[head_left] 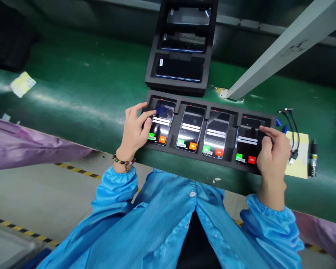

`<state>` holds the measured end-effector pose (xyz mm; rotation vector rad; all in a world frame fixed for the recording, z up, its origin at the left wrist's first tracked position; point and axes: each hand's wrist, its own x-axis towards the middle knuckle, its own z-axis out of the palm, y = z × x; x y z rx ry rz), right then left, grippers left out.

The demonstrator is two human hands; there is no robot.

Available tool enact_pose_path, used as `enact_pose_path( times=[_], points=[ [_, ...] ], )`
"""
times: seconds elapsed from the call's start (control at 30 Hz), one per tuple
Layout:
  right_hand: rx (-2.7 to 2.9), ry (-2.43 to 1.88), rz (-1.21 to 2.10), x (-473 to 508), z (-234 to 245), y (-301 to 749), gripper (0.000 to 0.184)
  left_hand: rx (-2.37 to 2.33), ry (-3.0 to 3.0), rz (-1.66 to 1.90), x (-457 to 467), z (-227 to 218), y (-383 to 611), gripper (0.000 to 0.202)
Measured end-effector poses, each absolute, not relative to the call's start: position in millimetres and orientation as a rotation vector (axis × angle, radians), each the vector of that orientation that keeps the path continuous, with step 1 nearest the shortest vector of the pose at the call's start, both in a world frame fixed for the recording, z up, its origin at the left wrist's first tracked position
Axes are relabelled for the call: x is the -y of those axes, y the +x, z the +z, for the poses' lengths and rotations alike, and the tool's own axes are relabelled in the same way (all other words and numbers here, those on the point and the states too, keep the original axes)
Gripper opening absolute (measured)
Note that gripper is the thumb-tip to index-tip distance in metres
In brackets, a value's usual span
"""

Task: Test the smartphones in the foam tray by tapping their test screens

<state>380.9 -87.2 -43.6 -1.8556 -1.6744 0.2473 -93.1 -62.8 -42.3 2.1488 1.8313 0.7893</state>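
A black foam tray [233, 118] lies across the green belt and holds several lit phones side by side, each showing white bars and a green and a red or orange button. My left hand [134, 129] rests at the tray's left end, fingers spread, thumb and forefinger touching the leftmost phone [162, 125]. My right hand [272, 151] sits at the right end, fingers curled over the edge of the rightmost phone [246, 144]. Two more phones [190, 129] [216, 134] stand between them.
A second black foam tray [152, 71] with three dark phones lies further back on the green belt [81, 89]. Cables [292, 130] and a yellow sheet [302, 157] lie right of my hand. A grey beam [280, 48] slants overhead. A label [22, 84] lies far left.
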Motion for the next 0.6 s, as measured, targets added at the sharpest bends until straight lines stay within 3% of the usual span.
enact_pose_path(
  times=[0.23, 0.6],
  points=[
    [1.84, -1.956, 0.287, 38.2, -48.8, 392.1, 0.039, -1.832, 2.27, 0.514, 2.6, -33.9, -66.1, 0.041],
    [1.885, -1.94, 0.188, 41.3, -49.9, 379.9, 0.037, -1.912, 2.219, 0.679, -2.2, -33.1, -58.1, 0.045]
  ],
)
